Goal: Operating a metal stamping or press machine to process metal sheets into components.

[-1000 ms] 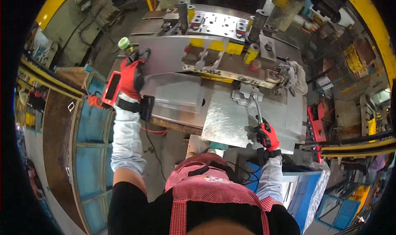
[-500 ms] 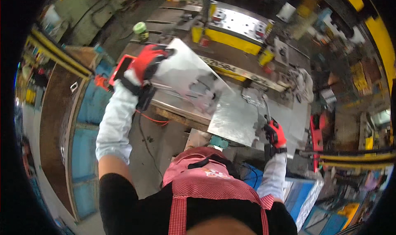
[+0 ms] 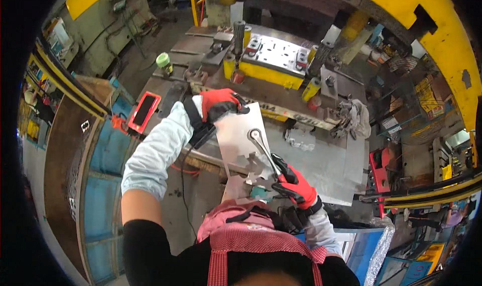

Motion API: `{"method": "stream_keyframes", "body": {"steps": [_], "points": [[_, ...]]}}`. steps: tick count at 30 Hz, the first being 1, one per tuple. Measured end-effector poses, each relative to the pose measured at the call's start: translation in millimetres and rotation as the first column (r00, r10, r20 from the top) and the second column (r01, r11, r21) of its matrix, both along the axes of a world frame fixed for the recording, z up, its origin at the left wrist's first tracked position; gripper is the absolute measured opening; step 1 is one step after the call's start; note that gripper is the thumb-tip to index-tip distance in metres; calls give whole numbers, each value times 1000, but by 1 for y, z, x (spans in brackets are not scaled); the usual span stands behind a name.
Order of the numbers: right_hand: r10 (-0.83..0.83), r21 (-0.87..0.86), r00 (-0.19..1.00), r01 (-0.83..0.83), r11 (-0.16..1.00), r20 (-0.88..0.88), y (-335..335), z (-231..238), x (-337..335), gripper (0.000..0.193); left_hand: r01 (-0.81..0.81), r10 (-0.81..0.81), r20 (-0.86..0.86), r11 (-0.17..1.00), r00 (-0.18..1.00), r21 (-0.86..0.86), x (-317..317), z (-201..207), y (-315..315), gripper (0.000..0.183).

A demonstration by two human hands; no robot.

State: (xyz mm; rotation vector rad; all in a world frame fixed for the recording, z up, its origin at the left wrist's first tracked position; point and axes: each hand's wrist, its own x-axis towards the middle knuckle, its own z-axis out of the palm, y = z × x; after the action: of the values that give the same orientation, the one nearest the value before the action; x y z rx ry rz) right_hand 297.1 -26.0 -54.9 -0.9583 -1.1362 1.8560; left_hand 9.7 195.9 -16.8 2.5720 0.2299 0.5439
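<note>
My left hand [image 3: 221,105], in a red and black glove, is closed on the upper edge of a shiny metal sheet [image 3: 233,138]. The sheet hangs tilted in front of me, its lower part near my apron. My right hand [image 3: 295,183], gloved alike, wraps around the handle of a long steel tool that looks like a ratchet wrench [image 3: 264,149]. Its round head lies over the sheet's face; whether it touches cannot be told. To the right, another flat metal sheet [image 3: 326,168] rests on the work surface.
Beyond my hands stands a die block with a silver top [image 3: 278,52] and yellow sides. Crumpled grey cloth [image 3: 354,118] lies at its right. A red-framed device [image 3: 144,112] and a green-lidded jar [image 3: 163,61] sit left. Yellow press frame [image 3: 432,15] arches at upper right.
My left hand has come right and nearer, turning the sheet steeper. My right hand has swung left with the wrench, from over the right-hand sheet to in front of the held one.
</note>
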Motion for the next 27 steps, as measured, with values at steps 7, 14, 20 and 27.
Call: {"method": "stream_keyframes", "body": {"steps": [7,14,20,27], "points": [[-340,104,940,341,934,-23,82,-2,35,51,87,325,127,134,937,-987,-21,2,-5,42],[-174,233,984,164,959,26,213,21,34,19,528,469,347,-339,812,-779,56,-115,-36,47],[-193,453,969,103,885,156,252,-11,40,18,804,516,654,-126,554,-582,109,-107,-8,47],[-286,504,911,104,857,298,248,-8,38,11,685,543,649,173,533,-708,114,-90,-25,43]]}}
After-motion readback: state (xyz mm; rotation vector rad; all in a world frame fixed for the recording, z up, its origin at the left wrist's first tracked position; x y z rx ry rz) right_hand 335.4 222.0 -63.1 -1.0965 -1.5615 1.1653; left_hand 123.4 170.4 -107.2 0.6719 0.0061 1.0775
